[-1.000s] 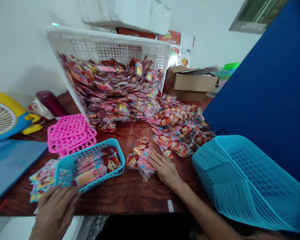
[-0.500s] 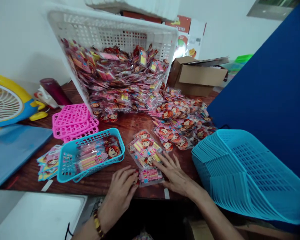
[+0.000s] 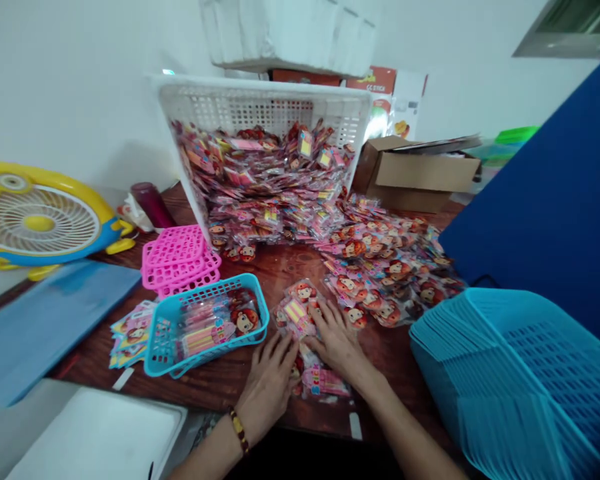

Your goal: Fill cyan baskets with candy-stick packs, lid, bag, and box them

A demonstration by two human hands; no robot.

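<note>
Several clear packets (image 3: 296, 313) with a red-haired cartoon face and pink and yellow sticks lie in a small group on the dark wooden table, between my hands. My left hand (image 3: 271, 377), fingers stretched forward, rests at their left edge and partly hides a face print. Across the right side of the group lies my right hand (image 3: 339, 340), fingers spread, palm down, touching the packets. Left of my left hand stands a small blue basket (image 3: 207, 360) with similar packets inside. A lower packet (image 3: 325, 381) lies near the table edge.
A white crate (image 3: 265, 85) on its side spills packets. Another packet heap (image 3: 385, 267) lies right of it. Nested blue baskets (image 3: 510, 360) stand right. Pink lattice pieces (image 3: 180, 257), printed cards (image 3: 133, 333) and a yellow fan (image 3: 40, 220) are left. Behind is a cardboard box (image 3: 425, 177).
The camera view has shifted, so the scene sits lower and farther right. My left hand has moved from the group's lower edge up along its left side; my right hand now covers more packets.
</note>
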